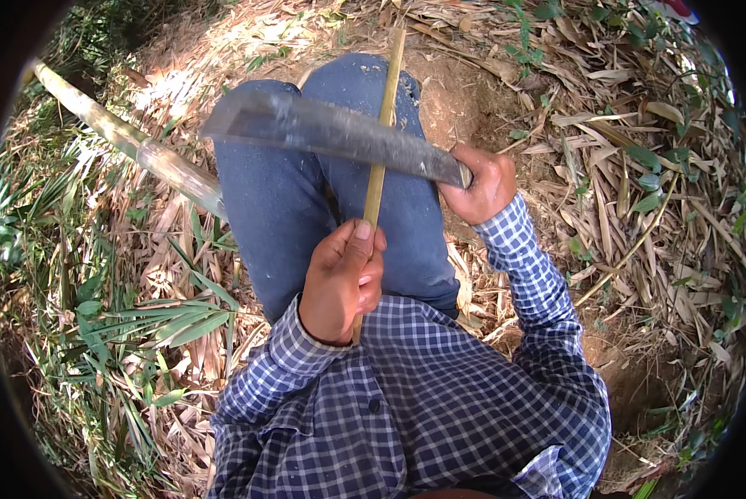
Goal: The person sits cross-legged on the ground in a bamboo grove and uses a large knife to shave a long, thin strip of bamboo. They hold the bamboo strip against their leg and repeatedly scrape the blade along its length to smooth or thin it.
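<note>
My left hand (345, 279) is closed round a long, narrow bamboo strip (376, 183), thumb pressed along its top. The strip points away from me over my knees, and its near end comes out below the fist by my shirt. In my right hand (482, 185) is the handle end of a machete (331, 129), the handle itself mostly hidden by the fingers. The broad dark blade reaches leftward across my knees and crosses over the strip about midway. Whether blade and strip touch, I cannot tell. The blade's left end is slightly blurred.
A thick bamboo pole (132, 143) slants from the far left toward my left knee. Dry bamboo leaves (614, 141) cover the ground on the right. Green fronds (182, 320) grow at the left. Bare brown soil (464, 91) lies beyond my right knee.
</note>
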The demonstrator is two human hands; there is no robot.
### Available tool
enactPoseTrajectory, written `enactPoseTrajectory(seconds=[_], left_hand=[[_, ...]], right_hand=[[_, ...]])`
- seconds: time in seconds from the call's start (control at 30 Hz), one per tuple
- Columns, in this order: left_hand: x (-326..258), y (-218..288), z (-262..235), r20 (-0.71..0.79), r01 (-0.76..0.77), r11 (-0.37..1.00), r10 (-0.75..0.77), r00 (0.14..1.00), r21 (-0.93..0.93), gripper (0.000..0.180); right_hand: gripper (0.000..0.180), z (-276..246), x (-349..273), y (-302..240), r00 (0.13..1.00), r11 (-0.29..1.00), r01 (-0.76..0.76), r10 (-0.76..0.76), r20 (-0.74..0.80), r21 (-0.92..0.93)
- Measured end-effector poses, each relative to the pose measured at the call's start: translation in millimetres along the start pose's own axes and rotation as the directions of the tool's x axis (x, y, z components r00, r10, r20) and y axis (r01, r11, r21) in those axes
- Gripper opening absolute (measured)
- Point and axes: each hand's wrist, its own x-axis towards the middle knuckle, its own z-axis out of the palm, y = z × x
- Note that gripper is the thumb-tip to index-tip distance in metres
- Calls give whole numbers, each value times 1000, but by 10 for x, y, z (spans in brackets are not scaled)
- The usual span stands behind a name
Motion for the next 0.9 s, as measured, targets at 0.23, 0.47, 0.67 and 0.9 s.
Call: enactPoseTrajectory(seconds=[0.23, 0.47, 0.67, 0.9], left_hand=[[-31, -11, -13, -11, 3, 1000, -3, 1000, 22, 33], [-54, -33, -28, -14, 10, 1000, -10, 1000, -9, 32], [-70, -32, -34, -6, 9, 1000, -9, 1000, 5, 32], [-69, -18, 0, -12, 12, 1000, -12, 1000, -16, 33]], right_hand=[[26, 5, 84, 90, 997, 996, -70, 71, 21, -49], [18, -53, 82, 45, 994, 996, 87, -84, 62, -34], [33, 10, 32, 122, 999, 1000, -6, 6, 49, -4], [28, 63, 158, 131, 999, 998, -50, 49, -6, -27]])
